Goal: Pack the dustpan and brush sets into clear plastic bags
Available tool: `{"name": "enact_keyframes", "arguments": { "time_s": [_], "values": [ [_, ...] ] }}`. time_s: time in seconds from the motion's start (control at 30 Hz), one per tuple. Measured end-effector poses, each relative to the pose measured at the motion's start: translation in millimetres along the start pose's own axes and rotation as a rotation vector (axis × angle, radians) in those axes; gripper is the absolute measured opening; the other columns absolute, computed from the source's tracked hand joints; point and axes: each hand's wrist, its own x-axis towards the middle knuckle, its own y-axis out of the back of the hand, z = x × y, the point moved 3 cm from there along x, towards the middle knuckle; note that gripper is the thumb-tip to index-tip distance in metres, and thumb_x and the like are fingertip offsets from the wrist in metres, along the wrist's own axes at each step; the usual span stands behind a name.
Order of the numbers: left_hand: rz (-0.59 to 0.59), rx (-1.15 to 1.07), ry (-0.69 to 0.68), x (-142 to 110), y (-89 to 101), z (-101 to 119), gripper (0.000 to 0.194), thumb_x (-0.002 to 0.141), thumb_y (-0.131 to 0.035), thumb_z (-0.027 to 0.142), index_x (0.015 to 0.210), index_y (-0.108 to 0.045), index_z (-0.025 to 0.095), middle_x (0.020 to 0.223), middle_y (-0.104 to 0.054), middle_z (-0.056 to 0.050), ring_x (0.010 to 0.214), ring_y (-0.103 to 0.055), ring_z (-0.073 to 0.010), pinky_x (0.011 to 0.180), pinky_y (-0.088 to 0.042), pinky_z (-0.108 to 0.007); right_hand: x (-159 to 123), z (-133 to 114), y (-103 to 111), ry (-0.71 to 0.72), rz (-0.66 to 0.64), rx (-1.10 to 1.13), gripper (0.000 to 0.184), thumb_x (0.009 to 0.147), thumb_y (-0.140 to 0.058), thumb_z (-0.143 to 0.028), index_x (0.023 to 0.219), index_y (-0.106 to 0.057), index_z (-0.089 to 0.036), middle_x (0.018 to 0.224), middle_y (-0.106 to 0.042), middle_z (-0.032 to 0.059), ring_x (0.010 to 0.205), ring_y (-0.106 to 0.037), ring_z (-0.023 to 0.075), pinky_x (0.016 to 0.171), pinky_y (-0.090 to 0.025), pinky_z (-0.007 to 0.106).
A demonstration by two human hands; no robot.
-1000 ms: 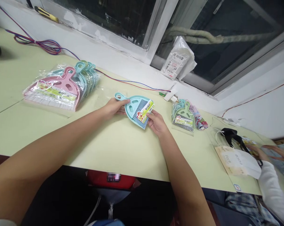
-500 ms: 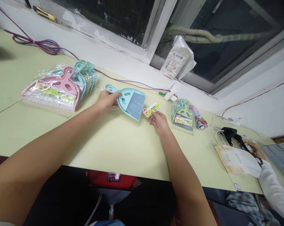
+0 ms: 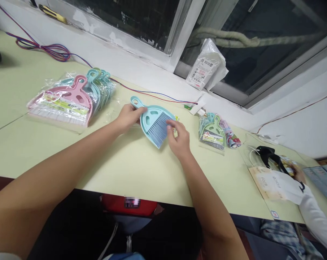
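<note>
My left hand (image 3: pixel 131 116) is closed round the neck of a light-blue dustpan (image 3: pixel 146 115), thumb on top, just above the table. A matching hand brush (image 3: pixel 158 127) is nested in it, grey-blue bristles facing up. At the bristles' right edge is my right hand (image 3: pixel 179 138), fingers bent with a printed label card (image 3: pixel 177 118) among them. Only slivers of that card show past the fingers and the pan's edge. Left of my left hand stands a row of bagged dustpan sets, a pink dustpan (image 3: pixel 77 94) in front. A bagged green dustpan (image 3: pixel 214 126) lies to the right.
Loose clear plastic (image 3: pixel 113 112) lies behind my left hand. Red and blue wires (image 3: pixel 56 52) run along the wall. A screwdriver (image 3: pixel 53 14) and a white plastic packet (image 3: pixel 204 68) rest on the sill. At far right, another person's hand (image 3: pixel 299 173) is near a paper bag (image 3: pixel 274 184).
The dustpan and brush have shifted right and tilted in my left hand. My right hand has brought the label card left to the bristles, so the card is now mostly covered.
</note>
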Motion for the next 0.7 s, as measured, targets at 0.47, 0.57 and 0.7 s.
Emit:
{"name": "enact_keyframes", "arguments": {
  "time_s": [0.47,0.57,0.7],
  "values": [
    [-0.499,-0.036,0.016,-43,-50.3,1,0.029,0.084,-0.069,0.041,0.102,-0.072,0.019,0.095,-0.072,-0.006,0.073,-0.065,-0.0163,0.058,-0.046,-0.026,-1,-36,-2,-0.250,-0.135,-0.149,0.022,0.076,-0.066,-0.026,0.097,-0.060,-0.026,0.089,-0.066,0.0042,0.099,-0.057,0.0278,0.099,-0.044,0.045],
    [-0.581,-0.093,0.058,-44,-50.3,-3,0.030,0.085,-0.069,0.045,0.097,-0.072,0.018,0.091,-0.071,-0.006,0.075,-0.064,-0.0160,0.062,-0.047,-0.027,1,-34,1,-0.302,-0.150,-0.122,0.020,0.072,-0.068,-0.027,0.090,-0.060,-0.026,0.083,-0.064,0.0015,0.093,-0.058,0.0255,0.094,-0.046,0.042],
    [-0.622,-0.040,0.091,-44,-47.1,-5,0.034,0.086,-0.069,0.049,0.095,-0.072,0.017,0.085,-0.069,-0.006,0.070,-0.062,-0.0151,0.058,-0.045,-0.026,1,-25,2,-0.371,-0.198,0.006,0.016,0.071,-0.066,-0.027,0.085,-0.060,-0.025,0.077,-0.063,-0.0014,0.079,-0.060,0.0204,0.080,-0.048,0.034]
  ]
}}
